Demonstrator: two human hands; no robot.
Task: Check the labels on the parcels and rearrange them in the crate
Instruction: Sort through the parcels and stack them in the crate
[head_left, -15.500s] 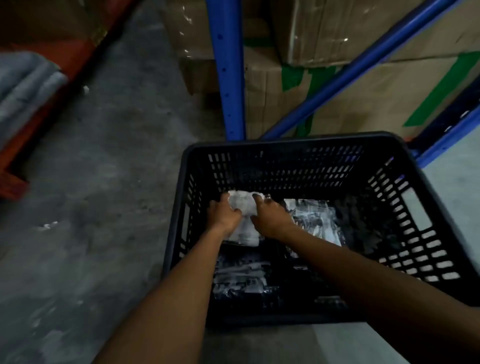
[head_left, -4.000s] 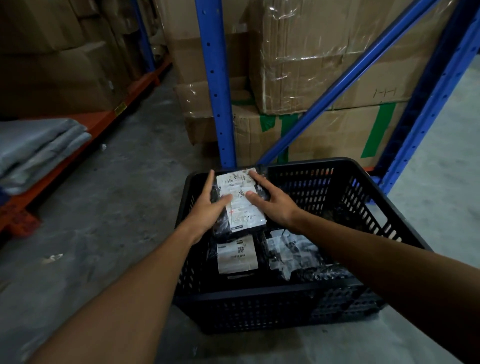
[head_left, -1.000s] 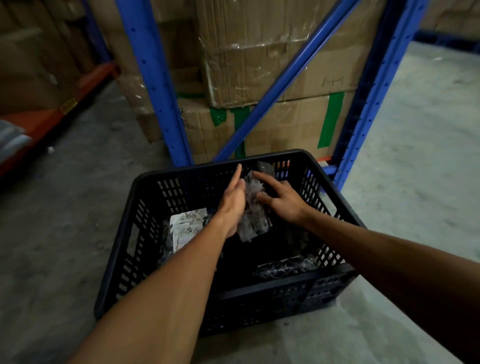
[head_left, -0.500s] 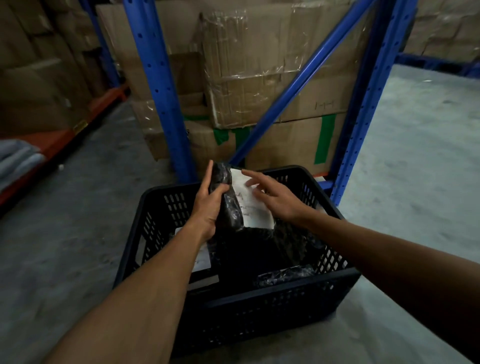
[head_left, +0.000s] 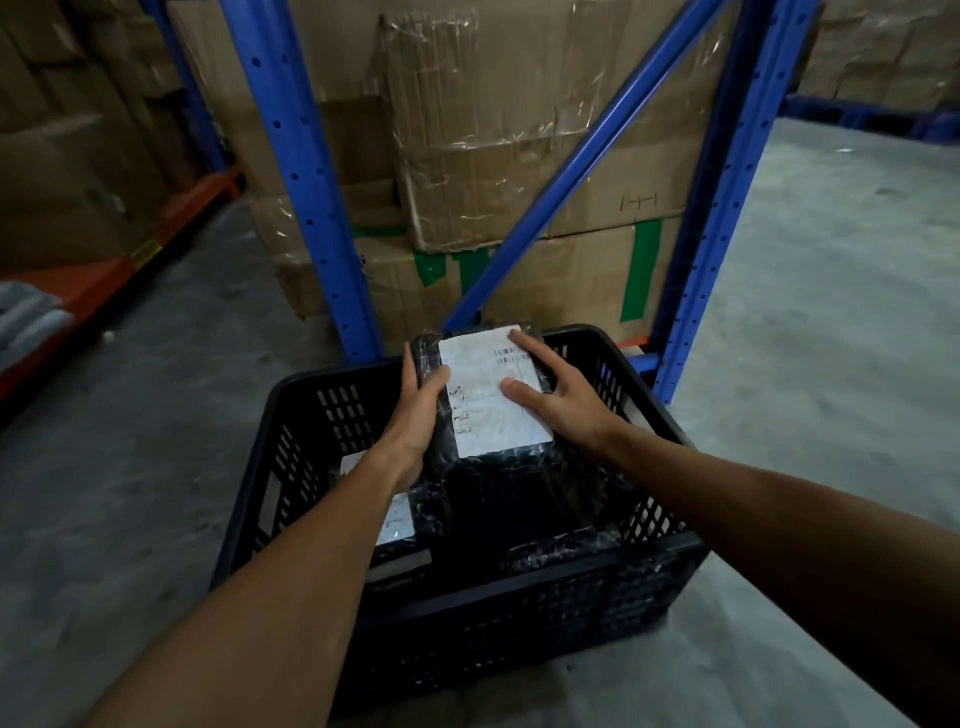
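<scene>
Two hands are on one black-wrapped parcel, which I have raised above the black plastic crate with its white shipping label turned up toward me. My left hand grips the parcel's left edge, thumb over the top face. My right hand lies with fingers spread on the label's right side, steadying it. The label carries a barcode near its far corner and rows of print, though the light is dim and I cannot read any of it.

Down in the crate, a second parcel with a white label lies at the left, partly hidden under my left forearm, and a dark shrink-wrapped parcel sits against the near right wall. The middle of the crate is too dark for me to tell what lies there.

I judge the job to be mid-way: this parcel is in the checking step and has yet to be placed, and at least two others in the crate may need inspection or shifting. The crate stands on the concrete floor in front of a blue rack upright.
</scene>
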